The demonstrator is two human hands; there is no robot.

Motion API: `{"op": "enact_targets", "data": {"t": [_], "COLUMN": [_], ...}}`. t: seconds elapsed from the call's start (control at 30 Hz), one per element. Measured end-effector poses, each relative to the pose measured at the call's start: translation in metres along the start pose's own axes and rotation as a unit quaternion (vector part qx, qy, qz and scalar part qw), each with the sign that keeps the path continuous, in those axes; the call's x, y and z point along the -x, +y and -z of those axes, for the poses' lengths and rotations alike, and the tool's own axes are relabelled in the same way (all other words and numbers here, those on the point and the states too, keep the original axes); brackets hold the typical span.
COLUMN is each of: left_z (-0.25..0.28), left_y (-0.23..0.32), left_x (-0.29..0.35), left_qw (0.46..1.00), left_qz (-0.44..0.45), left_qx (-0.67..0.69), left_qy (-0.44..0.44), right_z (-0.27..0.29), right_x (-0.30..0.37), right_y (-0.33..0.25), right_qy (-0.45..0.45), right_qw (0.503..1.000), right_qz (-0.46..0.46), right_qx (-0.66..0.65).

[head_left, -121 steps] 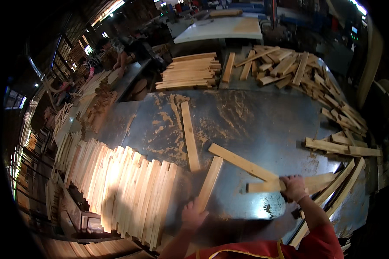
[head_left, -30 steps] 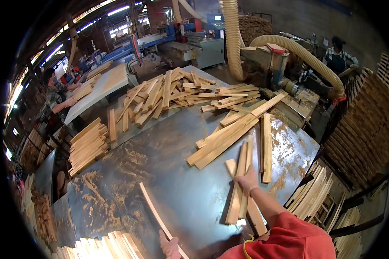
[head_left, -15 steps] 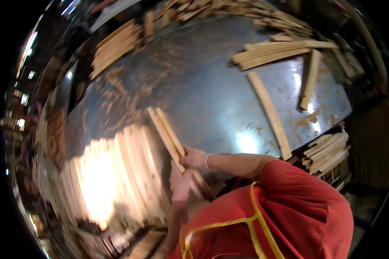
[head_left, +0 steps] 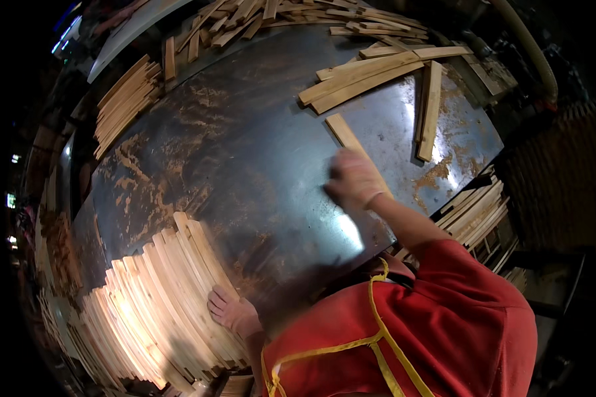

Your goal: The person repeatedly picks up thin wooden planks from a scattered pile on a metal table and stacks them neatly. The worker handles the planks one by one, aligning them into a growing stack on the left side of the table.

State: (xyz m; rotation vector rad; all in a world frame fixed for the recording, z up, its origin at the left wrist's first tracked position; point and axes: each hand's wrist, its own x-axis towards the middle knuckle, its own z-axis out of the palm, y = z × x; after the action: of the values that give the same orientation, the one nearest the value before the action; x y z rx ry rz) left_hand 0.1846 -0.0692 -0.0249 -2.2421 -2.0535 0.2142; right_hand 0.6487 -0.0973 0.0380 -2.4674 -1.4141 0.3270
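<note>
My left hand [head_left: 234, 313] lies with outstretched fingers on the right end of a row of pale wooden strips [head_left: 169, 291], set side by side at the table's near left. Two strips [head_left: 198, 245] at that end stick out a little farther than the others. My right hand [head_left: 357, 180], smeared by motion, is over a single wooden strip [head_left: 341, 129] right of the table's middle. It covers part of this strip, and whether its fingers grip the wood cannot be made out.
Sawdust streaks the metal table [head_left: 258, 132]. Longer boards [head_left: 364, 76] and an angled piece [head_left: 430, 112] lie at the far right. A stack of strips [head_left: 126, 102] sits far left, a loose wood heap [head_left: 291, 13] along the back. More strips [head_left: 473, 208] are piled beyond the right edge.
The two strips both hands held have come down at the row's right end. My left hand has moved left onto the row; my right hand has swung right and away to the single strip.
</note>
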Motion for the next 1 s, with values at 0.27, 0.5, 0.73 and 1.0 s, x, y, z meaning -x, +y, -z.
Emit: {"op": "enact_targets", "data": {"t": [0.27, 0.5, 0.73, 1.0], "left_z": [0.023, 0.006, 0.059, 0.07], "left_y": [0.005, 0.016, 0.0, -0.115], "left_x": [-0.007, 0.004, 0.03, -0.02], "left_qw": [0.999, 0.987, 0.998, 0.987], "left_qz": [-0.02, -0.08, 0.0, 0.126], "left_qx": [-0.035, -0.097, 0.059, 0.03], "left_qy": [0.019, 0.101, -0.038, -0.093], "right_z": [-0.029, -0.071, -0.125, -0.164], "right_x": [0.044, -0.01, 0.013, 0.065], "right_y": [0.118, -0.03, -0.156, -0.284], "right_qy": [-0.09, -0.167, -0.347, -0.49], "right_qw": [0.98, 0.86, 0.744, 0.83], "right_qz": [-0.132, -0.079, -0.095, 0.172], "right_qx": [-0.115, -0.476, -0.564, -0.204]}}
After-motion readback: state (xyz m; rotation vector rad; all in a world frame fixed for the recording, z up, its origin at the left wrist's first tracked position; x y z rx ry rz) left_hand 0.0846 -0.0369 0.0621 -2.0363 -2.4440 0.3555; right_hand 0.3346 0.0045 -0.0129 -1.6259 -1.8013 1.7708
